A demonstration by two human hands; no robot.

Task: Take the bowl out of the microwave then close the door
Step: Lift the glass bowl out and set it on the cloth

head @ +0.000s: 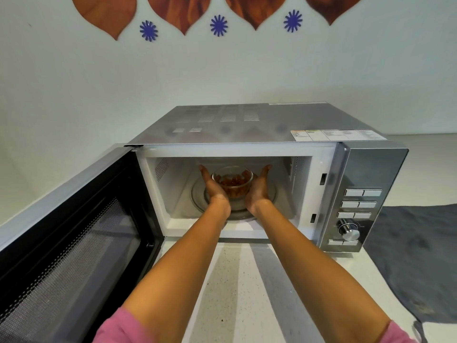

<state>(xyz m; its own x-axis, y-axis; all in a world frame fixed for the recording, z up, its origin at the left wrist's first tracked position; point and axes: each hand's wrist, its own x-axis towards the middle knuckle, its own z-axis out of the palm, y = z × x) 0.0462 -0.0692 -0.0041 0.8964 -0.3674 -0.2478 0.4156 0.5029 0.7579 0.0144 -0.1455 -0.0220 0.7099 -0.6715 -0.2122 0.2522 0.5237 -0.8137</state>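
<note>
Microwave (247,129) sits mid-frame on a pale counter (235,280), door (74,231) swung wide open to lower left. Inside the cavity, centre of frame, a clear glass bowl (233,180) w/ brownish food pieces stands on the glass turntable (267,196).

Both arms reach in from the bottom edge, pink sleeves (118,328) at the lower corners. Left hand (213,185) is against the bowl's left side, right hand (258,188) against its right side; palms face inward, fingers extended, cupping the bowl between them. Neither hand clenched. Can't tell if the bowl is lifted off the turntable or resting on it.

Control panel (358,201) w/ buttons and a knob (349,231) at right of the microwave. Dark grey cloth (415,256) lies on the counter at far right. Wall (99,82) behind has brown leaf shapes and blue flower marks along the top of frame.
</note>
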